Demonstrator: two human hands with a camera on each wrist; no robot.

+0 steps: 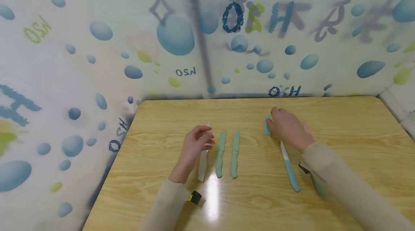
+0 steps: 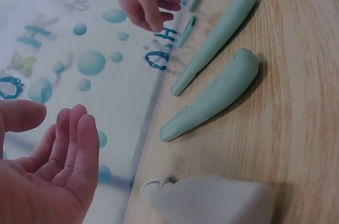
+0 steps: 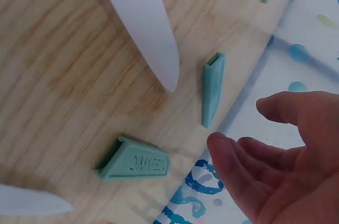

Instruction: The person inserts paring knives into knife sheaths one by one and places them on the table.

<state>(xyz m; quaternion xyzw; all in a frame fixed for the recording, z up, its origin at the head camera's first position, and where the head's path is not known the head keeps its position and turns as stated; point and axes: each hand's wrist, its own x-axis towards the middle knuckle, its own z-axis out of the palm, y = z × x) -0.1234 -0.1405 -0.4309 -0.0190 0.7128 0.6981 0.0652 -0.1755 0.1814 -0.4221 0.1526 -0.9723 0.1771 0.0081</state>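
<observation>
My left hand (image 1: 198, 143) hovers by a white-handled knife (image 1: 202, 166), its fingers loosely bent with nothing between them. Two green knives (image 1: 221, 153) in green sheaths lie side by side to its right. Thumb and fingers apart, my right hand (image 3: 288, 155) is close to a small blue blade sheath (image 3: 213, 91) lying on the table. Below that hand lies a blue-handled knife (image 1: 291, 173) with its white blade bare. A green sheath (image 3: 140, 160) lies near another bare white blade (image 3: 32, 203). My right sleeve partly covers a green-handled knife (image 1: 319, 186).
All of this lies on a wood-grain table (image 1: 259, 205). Behind it hangs a patterned white backdrop (image 1: 227, 58) that meets the table's far edge. A pink piece (image 1: 307, 128) shows partly behind the right wrist.
</observation>
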